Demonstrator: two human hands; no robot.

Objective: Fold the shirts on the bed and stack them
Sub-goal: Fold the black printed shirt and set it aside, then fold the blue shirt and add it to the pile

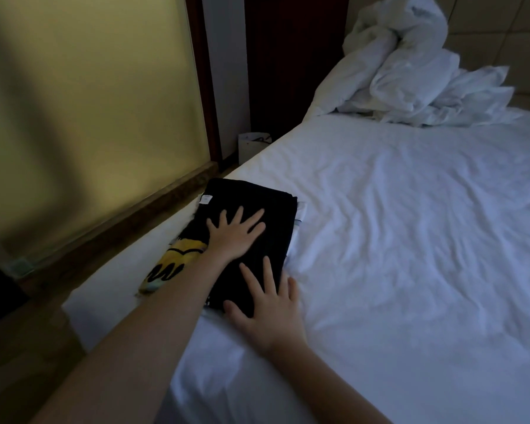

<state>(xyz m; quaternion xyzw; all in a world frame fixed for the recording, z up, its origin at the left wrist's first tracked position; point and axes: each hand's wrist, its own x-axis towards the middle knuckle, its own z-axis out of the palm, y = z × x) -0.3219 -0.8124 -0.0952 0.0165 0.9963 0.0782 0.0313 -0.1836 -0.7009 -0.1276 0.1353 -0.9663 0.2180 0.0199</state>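
Head | left hand [231, 237]; right hand [270, 313]: fingers spread flat on folded black shirt [251, 197] | white bag [251, 147]: contents hidden

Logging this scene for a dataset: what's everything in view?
bed: 1, white sheet, fills the right
black shirt: 1, black, folded, atop pile at left edge
yellow shirt: 1, yellow with black print, under the black shirt
white cloth: 1, white, under pile's right side
duvet: 1, white, crumpled at the far end
bag: 1, white, floor beside the bed
left hand: 1, bare, flat on the black shirt
right hand: 1, bare, flat on its near edge
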